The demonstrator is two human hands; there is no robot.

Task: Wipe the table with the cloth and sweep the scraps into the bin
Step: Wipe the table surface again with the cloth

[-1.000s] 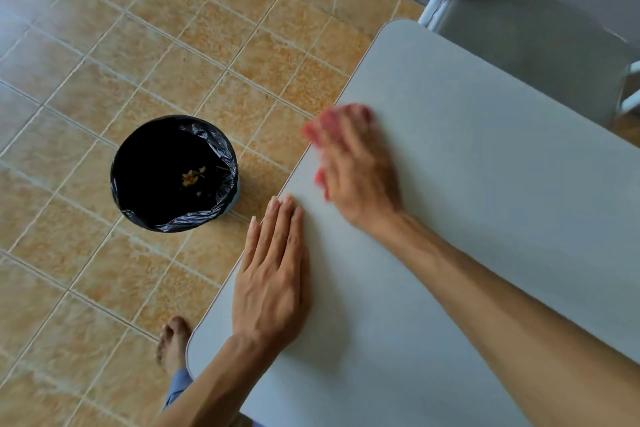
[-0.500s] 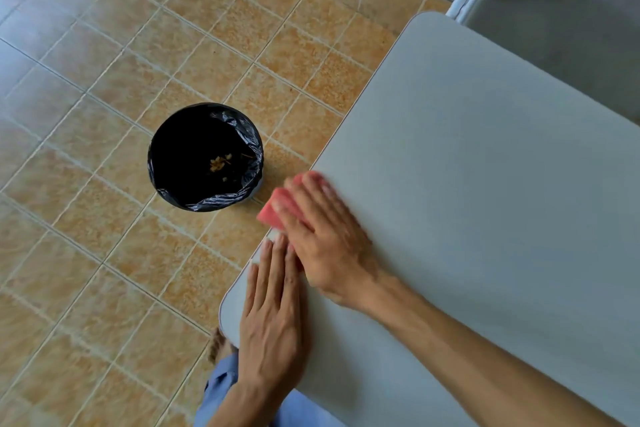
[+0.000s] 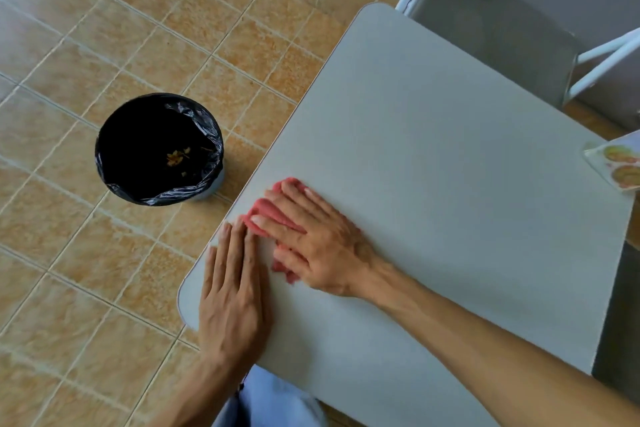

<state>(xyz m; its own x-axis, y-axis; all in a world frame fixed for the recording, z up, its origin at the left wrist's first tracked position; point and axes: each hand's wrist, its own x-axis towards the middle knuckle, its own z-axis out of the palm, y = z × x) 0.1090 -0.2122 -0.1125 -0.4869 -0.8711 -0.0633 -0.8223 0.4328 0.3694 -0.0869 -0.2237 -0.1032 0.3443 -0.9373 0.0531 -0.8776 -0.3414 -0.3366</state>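
Note:
A red cloth (image 3: 268,211) lies on the grey table (image 3: 433,163) near its left edge. My right hand (image 3: 318,243) presses flat on the cloth with fingers spread and covers most of it. Just to the left, my left hand (image 3: 232,291) rests palm down on the table's near left corner, fingers together, its fingertips touching the cloth's edge. On the floor left of the table stands a round bin (image 3: 159,149) lined with a black bag, with a few yellowish scraps (image 3: 177,158) at its bottom.
The floor (image 3: 138,28) is orange tile. A grey chair (image 3: 491,24) with a white frame stands behind the table's far edge. A printed packet (image 3: 620,166) lies at the table's right edge. My pale blue trousers (image 3: 270,399) show below the table's near edge.
My right hand drew the red cloth from farther along the left edge back toward me, up beside my left hand, and now holds it a little inward from the edge. The left hand stayed flat.

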